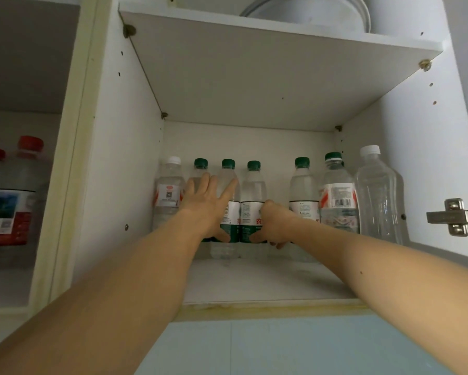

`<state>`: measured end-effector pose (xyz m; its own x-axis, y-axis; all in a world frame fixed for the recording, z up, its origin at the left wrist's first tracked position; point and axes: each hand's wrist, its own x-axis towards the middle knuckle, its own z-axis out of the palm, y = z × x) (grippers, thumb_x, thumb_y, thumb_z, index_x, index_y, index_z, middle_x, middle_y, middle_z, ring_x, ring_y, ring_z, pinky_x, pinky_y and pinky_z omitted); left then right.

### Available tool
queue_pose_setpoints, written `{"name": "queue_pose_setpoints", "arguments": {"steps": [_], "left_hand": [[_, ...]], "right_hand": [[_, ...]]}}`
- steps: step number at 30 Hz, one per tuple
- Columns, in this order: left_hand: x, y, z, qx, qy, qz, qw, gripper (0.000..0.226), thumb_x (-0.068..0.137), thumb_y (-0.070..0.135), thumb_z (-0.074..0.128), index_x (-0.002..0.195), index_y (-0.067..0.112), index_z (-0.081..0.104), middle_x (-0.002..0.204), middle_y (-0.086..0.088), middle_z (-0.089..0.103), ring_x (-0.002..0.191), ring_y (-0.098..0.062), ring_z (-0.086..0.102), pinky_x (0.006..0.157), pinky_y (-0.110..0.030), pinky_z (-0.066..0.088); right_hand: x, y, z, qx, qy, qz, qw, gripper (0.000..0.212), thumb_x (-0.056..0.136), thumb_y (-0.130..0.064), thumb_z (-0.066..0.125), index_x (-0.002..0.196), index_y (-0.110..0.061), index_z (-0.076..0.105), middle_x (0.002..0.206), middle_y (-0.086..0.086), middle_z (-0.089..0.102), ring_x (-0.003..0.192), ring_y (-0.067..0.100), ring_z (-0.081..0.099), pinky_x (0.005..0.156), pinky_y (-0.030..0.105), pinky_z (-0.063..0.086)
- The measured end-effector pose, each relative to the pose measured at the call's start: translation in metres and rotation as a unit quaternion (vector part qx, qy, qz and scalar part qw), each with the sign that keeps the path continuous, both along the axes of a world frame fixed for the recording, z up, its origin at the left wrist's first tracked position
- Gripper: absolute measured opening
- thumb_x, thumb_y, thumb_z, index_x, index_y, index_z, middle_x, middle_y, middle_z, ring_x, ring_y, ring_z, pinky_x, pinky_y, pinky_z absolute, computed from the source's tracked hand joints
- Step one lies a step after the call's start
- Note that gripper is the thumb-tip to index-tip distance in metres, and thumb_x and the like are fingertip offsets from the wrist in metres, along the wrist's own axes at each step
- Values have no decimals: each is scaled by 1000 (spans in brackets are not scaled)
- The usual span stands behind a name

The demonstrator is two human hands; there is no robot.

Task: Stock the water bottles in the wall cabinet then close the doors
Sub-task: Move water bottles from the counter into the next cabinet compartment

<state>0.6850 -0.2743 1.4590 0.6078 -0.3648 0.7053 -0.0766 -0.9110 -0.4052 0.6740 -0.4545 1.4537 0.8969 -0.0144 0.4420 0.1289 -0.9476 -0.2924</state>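
Nearest, two bare forearms reach up over the yellowed front edge of the cabinet shelf, a matte white laminate board. The left hand lies flat with fingers spread against two green-capped bottles; the right hand curls round the lower part of a bottle between the third green cap and the next, though which one it grips I cannot tell. Stocking looks nearly done: seven clear, ribbed plastic bottles stand in a row at the far wall, the tall unlabelled one rightmost. The doors are not yet closed; a steel hinge shows at right.
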Motion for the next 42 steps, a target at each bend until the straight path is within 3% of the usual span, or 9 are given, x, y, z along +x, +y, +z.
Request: {"name": "queue_pose_setpoints", "arguments": {"steps": [7,13,18,22,26,28,30,35,42], "left_hand": [[2,4,1,-13,-4,-24,1000,137,66,78,73,158,26,-15,159,-18,13,148,-39,9,119,-57,17],[-4,0,5,-33,-33,-64,997,130,67,79,70,158,21,-3,158,-13,18,145,-35,20,118,-54,23],[-24,-25,7,-35,-72,-162,983,116,75,75,67,159,21,8,157,-11,24,143,-31,27,117,-48,30],[-47,-48,14,-69,-99,-270,955,104,79,66,70,158,17,25,151,-8,33,136,-25,33,113,-41,36],[-68,-73,22,-138,-51,-361,921,97,80,59,73,155,17,29,149,-7,35,132,-20,37,107,-31,34],[-72,-90,25,-189,14,-349,918,102,80,63,71,157,21,19,155,-7,29,139,-22,37,110,-38,37],[-72,-110,26,-250,97,-326,907,110,78,66,72,159,25,10,161,-10,24,142,-29,38,111,-49,41],[-60,-152,30,-333,228,-297,865,127,74,66,75,160,25,-8,166,-17,16,147,-39,31,115,-53,33],[-47,-180,29,-420,239,-346,804,125,76,58,79,159,36,-11,159,-17,20,139,-40,40,109,-50,40]], "right_hand": [[-33,-9,10,-115,-100,10,988,40,85,-41,79,107,-18,56,95,2,65,74,14,64,55,25,49],[-89,-42,7,-214,-296,50,930,38,96,-35,66,126,-13,62,121,4,65,106,20,61,88,37,56],[-118,-87,2,-224,-405,-57,885,49,88,-27,73,133,-12,60,142,11,49,134,31,40,109,44,41],[-126,-113,-7,-200,-367,-152,896,81,84,-36,78,151,-18,37,156,16,26,146,38,21,119,50,25],[-127,-128,-13,-36,-311,-136,940,111,79,-37,85,156,-23,7,160,17,9,143,46,28,106,54,43],[-126,-130,-15,49,-265,-112,957,121,78,-38,86,157,-30,-5,159,18,15,127,44,51,82,42,53],[-125,-131,-17,99,-239,-100,961,128,78,-37,86,157,-34,-16,158,20,23,115,41,61,67,33,49],[-124,-139,-23,178,-181,-42,966,130,87,-30,80,151,-31,-33,133,20,60,87,24,70,69,34,60],[-125,-152,-24,191,-121,6,974,128,89,-34,76,148,-35,-37,144,15,54,92,22,66,78,34,55]]}}
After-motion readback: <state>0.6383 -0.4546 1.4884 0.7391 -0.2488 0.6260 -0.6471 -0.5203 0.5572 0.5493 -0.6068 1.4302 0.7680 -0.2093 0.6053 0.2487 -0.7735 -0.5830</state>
